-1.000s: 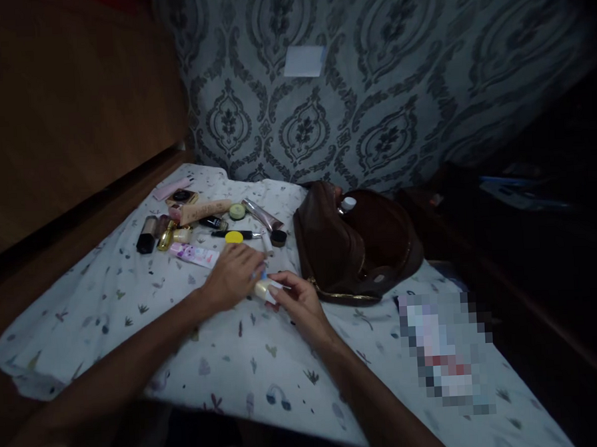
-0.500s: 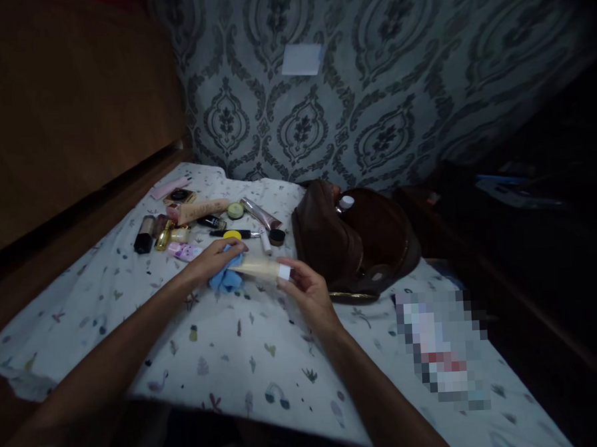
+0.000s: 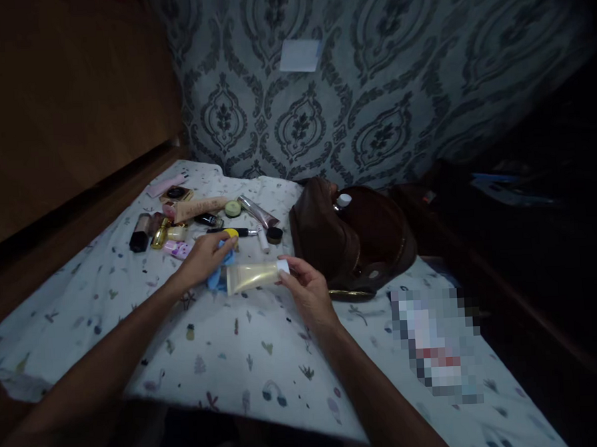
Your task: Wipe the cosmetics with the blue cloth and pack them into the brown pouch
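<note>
By its white cap, my right hand (image 3: pixel 309 291) grips a pale yellow squeeze tube (image 3: pixel 254 277), which lies sideways above the patterned sheet. My left hand (image 3: pixel 205 258) is closed on a blue cloth (image 3: pixel 215 279), partly hidden behind its fingers and the tube's flat end. Just beyond the left fingertips is a round yellow item (image 3: pixel 231 233). Behind the hands lie several cosmetics, among them a peach tube (image 3: pixel 200 208), a silvery pink tube (image 3: pixel 258 211), a small green-lidded jar (image 3: pixel 232 209), a gold bottle (image 3: pixel 160 233) and a purple-and-white container (image 3: pixel 176 249).
An open brown leather bag (image 3: pixel 324 235) stands right of the cosmetics, with a white-capped bottle (image 3: pixel 344 200) at its opening. A blurred-out packet (image 3: pixel 435 346) lies on the sheet (image 3: pixel 225 361) at right. Wooden furniture (image 3: pixel 72 115) rises at left, before a patterned wall (image 3: pixel 323 115).
The tube's flat end has come clear of the blue cloth and now shows its broad face. My left hand has shifted slightly left with the cloth.
</note>
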A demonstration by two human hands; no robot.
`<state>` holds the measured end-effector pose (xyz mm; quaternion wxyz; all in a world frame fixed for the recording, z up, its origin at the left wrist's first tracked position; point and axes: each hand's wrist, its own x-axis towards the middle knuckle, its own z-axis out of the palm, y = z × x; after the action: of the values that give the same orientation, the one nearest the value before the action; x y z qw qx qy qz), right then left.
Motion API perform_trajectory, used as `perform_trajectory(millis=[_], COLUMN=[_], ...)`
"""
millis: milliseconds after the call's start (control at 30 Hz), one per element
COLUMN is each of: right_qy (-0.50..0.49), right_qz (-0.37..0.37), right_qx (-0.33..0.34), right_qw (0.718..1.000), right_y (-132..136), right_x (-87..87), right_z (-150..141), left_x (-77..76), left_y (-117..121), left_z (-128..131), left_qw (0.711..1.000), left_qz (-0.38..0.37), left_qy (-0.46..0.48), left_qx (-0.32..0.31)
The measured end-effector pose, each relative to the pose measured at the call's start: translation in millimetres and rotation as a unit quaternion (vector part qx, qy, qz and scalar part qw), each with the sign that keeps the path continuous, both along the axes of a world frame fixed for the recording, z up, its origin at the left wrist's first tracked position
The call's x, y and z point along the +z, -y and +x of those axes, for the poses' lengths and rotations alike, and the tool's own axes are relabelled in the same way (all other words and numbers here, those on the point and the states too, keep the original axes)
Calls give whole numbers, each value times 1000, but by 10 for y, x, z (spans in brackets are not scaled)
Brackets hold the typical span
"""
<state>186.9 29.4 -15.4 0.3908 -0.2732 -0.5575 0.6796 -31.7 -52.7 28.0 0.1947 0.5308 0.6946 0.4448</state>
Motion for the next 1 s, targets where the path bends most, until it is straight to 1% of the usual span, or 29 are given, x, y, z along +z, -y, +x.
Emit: perform_trajectory(millis=[67,100,133,167,200,233,300,333,367,433,533,600,667,800,933,967,1000], right_qy=[17,24,30,32,32,30,25,22,21,22,26,26,26,19,27,31,33], right_qz=[18,26,34,42,51,59,68,67,64,58,60,70,78,74,51,44,41], right_qx=[14,25,38,49,59,66,74,76,79,82,73,64,66,70,58,59,60], right_qw=[1000,999,998,997,996,996,995,995,995,995,995,995,994,995,997,997,997], right_y=[32,48,61,71,76,77,66,56,46,27,6,-1,-4,-2,-5,-5,-3], right_x=[3,3,3,2,-1,-5,-16,-23,-29,-35,-16,13,44,68,41,35,32], right_z=[5,5,5,3,1,-1,-2,-2,0,7,30,51,68,74,59,57,56], left_x=[56,73,79,75,61,40,-9,-30,-47,-65,-77,-90,-106,-109,-57,-40,-21], left_y=[42,65,89,112,132,147,159,155,145,108,34,-7,-29,-18,15,22,29], left_z=[67,133,216,308,401,485,593,607,592,493,276,167,121,159,188,183,178], left_qw=[997,994,991,988,984,980,969,965,963,966,972,973,973,972,969,969,972], left_qz=[39,66,96,124,141,142,103,72,40,-15,-63,-66,-64,-50,-44,-45,-42], left_qy=[-36,-52,-69,-86,-107,-130,-179,-195,-202,-189,-126,-80,-55,-37,-29,-37,-54], left_qx=[52,65,63,42,2,-50,-138,-163,-173,-174,-189,-204,-214,-227,-242,-239,-224])
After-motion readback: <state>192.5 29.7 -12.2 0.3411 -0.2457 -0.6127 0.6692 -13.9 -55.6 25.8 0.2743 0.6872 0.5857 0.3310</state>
